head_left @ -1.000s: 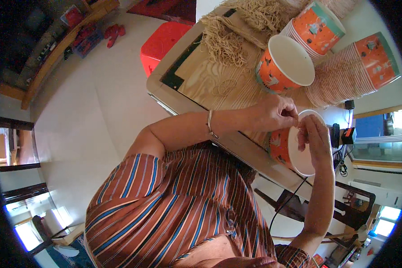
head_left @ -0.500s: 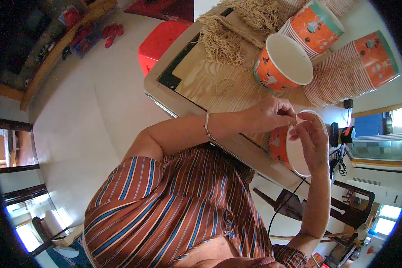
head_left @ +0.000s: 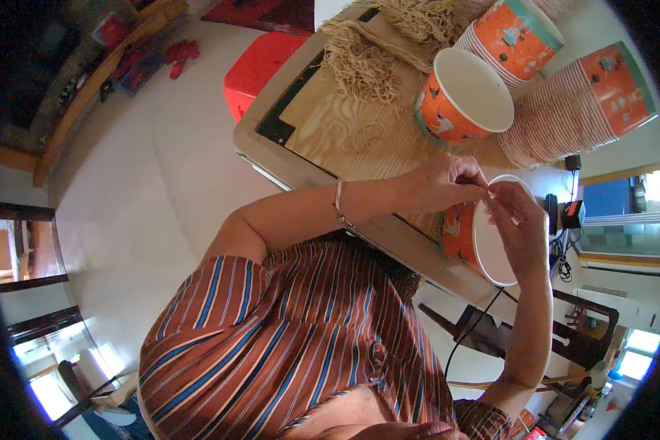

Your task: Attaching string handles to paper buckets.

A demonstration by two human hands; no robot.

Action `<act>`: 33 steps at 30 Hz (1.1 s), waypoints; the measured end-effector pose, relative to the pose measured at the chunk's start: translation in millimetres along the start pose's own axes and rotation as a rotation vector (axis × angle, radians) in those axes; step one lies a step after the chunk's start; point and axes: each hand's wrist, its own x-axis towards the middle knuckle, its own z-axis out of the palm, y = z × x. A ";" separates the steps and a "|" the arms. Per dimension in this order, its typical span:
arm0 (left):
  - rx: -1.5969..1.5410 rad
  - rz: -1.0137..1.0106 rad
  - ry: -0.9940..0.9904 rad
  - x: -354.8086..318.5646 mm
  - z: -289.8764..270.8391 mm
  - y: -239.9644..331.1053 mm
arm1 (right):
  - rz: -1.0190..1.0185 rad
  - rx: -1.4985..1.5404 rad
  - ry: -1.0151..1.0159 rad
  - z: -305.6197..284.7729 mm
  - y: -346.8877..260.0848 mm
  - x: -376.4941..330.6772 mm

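We see an orange paper cup (head_left: 458, 231) with a white inside, tipped sideways at the wooden table's (head_left: 330, 132) edge.

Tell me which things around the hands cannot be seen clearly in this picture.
- Head view: whatever the left hand and right hand pinch between fingertips is too small.
- The orange paper cup wall is mostly hidden by both hands.
- The stacked cups are cut off by the fisheye rim.

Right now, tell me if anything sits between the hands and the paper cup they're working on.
Nothing visible does. Both the left hand and the right hand are already at the rim of the orange paper cup, fingertips meeting over it.
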 end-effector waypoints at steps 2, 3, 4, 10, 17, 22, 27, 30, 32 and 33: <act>0.005 0.022 0.015 1.2 -0.2 -9.5 | 0.008 -0.098 -0.003 1.6 1.8 1.3; 0.007 0.044 0.028 1.3 -0.2 -9.9 | 0.010 -0.097 -0.005 2.0 1.1 0.7; 0.006 0.042 0.030 1.5 -0.5 -9.7 | -0.023 -0.163 0.000 2.4 -1.0 -0.3; 0.230 0.104 0.024 3.7 -4.8 2.0 | -0.150 -0.347 0.039 3.7 -8.0 -5.1; 0.333 0.142 -0.046 5.6 -9.4 15.0 | -0.247 -0.417 -0.016 -0.5 -5.0 -0.7; 0.342 0.177 -0.079 6.9 -9.7 14.7 | -0.095 -0.285 -0.094 -7.9 3.5 5.4; 0.398 0.269 -0.074 9.0 -7.5 9.2 | 0.064 -0.027 -0.198 -13.8 14.3 12.6; 0.489 0.285 -0.039 7.8 -5.2 10.7 | 0.172 0.021 -0.245 -15.9 13.0 16.1; 0.555 0.324 -0.019 7.7 -3.8 7.4 | 0.231 0.134 -0.261 -16.9 14.6 16.5; 0.619 0.362 -0.003 7.8 -2.5 7.2 | 0.233 0.135 -0.260 -16.4 15.2 16.7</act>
